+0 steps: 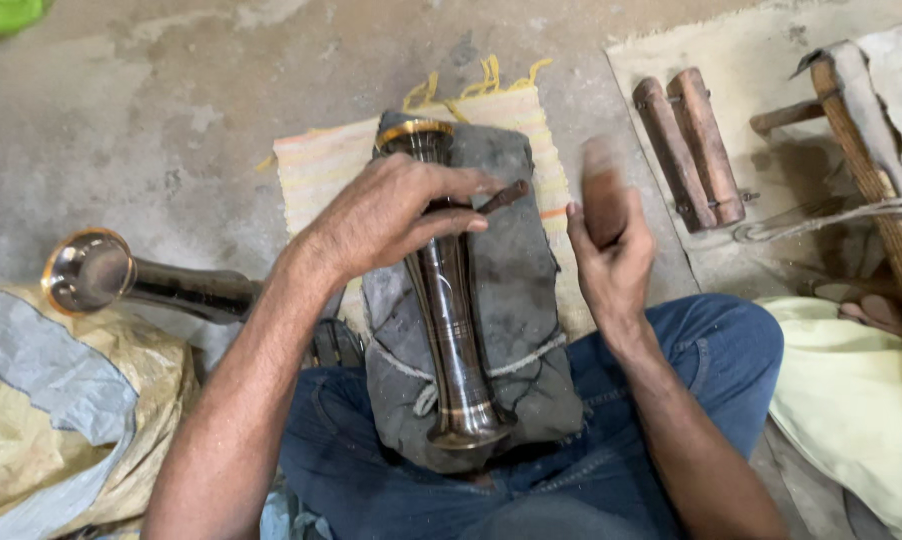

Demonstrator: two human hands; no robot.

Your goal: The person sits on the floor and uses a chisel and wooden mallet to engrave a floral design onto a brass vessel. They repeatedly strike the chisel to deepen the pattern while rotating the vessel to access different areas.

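A person sits on the floor [171, 110] with legs in blue jeans [731, 350]. A grey pad [526, 330], tied with string, rests on the lap. A long dark metal vase [451, 330] lies along the pad. Its wide foot is near the body and its gold rim points away.

The left hand [386, 215] lies over the top part of the vase. Its fingers [451, 225] curl around the neck and pinch a thin dark rod [501, 197]. The rod sticks out to the right, just past the fingertips.

The right hand [611, 265] is up beside the pad. Its fingers are closed around a brown block [603, 200]. The block looks blurry.

A striped cloth [321, 165] with yellow fringe lies under the pad. A second vase [141, 280] lies to the left, on a yellow sack [61, 420]. Two brown wooden rolls [691, 145] lie on a mat [761, 60] to the right. A stick [871, 180] with rope lies near them. A pale cloth [851, 400] sits by the right knee.
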